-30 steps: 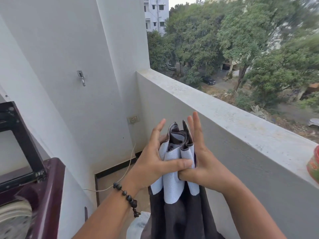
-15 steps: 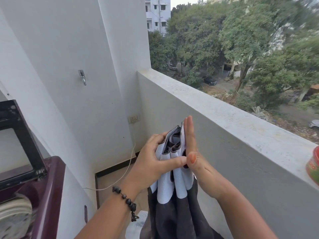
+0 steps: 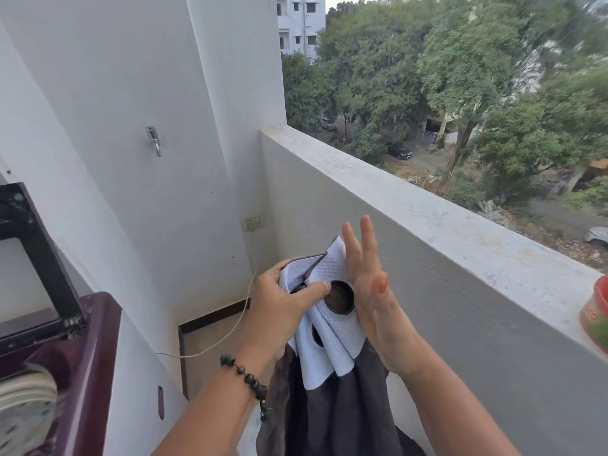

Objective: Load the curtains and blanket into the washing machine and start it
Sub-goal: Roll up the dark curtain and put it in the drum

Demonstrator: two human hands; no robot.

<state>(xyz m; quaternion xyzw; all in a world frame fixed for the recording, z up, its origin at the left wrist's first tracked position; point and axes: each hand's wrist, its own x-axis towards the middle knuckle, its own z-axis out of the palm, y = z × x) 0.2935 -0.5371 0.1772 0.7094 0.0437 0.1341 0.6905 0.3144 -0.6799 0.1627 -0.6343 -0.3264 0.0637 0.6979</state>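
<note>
Between both hands, curtain [image 3: 332, 327] hanging vertically

Metal hook [image 3: 154, 139] on white wall; socket [image 3: 252, 222] near corner; red container [image 3: 596, 315] on parapet ledge [image 3: 427, 205].

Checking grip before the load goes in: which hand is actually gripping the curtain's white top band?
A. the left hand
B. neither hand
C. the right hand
A: the left hand has its fingers and thumb curled round the bunched white band of the curtain, while the right hand lies beside it with straight fingers.
</note>
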